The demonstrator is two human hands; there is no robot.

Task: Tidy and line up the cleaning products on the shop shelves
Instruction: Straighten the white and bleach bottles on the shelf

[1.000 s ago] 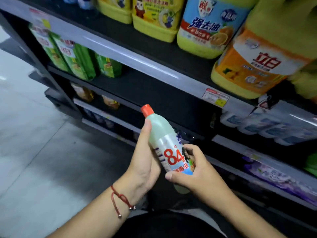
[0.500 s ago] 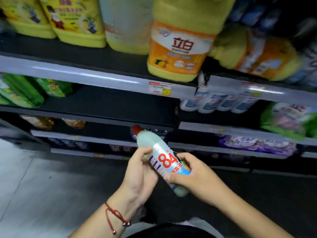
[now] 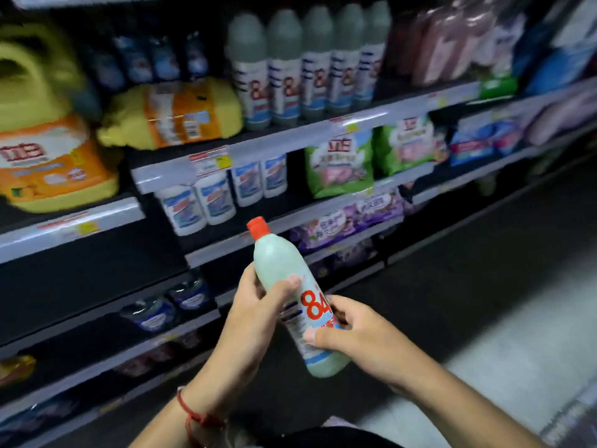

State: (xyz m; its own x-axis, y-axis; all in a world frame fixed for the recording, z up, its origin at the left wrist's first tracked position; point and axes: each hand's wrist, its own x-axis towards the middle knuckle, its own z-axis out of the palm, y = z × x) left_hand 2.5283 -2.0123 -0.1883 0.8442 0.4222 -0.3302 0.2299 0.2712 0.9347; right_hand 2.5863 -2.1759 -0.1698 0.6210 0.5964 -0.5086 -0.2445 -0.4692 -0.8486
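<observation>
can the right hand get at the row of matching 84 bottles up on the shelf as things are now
Probably not yet. The right hand grips the pale green red-capped plastic 84 bottle together with the left hand, so it is occupied. The row of grey-topped 84 bottles stands unobstructed at the shelf front.

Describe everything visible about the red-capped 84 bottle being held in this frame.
The 84 bottle is pale green-white, seemingly plastic, with a red screw cap still on and a white-and-blue label bearing a large red 84. It is held in the air before the shelves, tilted, cap up and to the left. The left hand grips its upper body; the right hand holds the lower part by the label. It rests on no shelf.
</observation>
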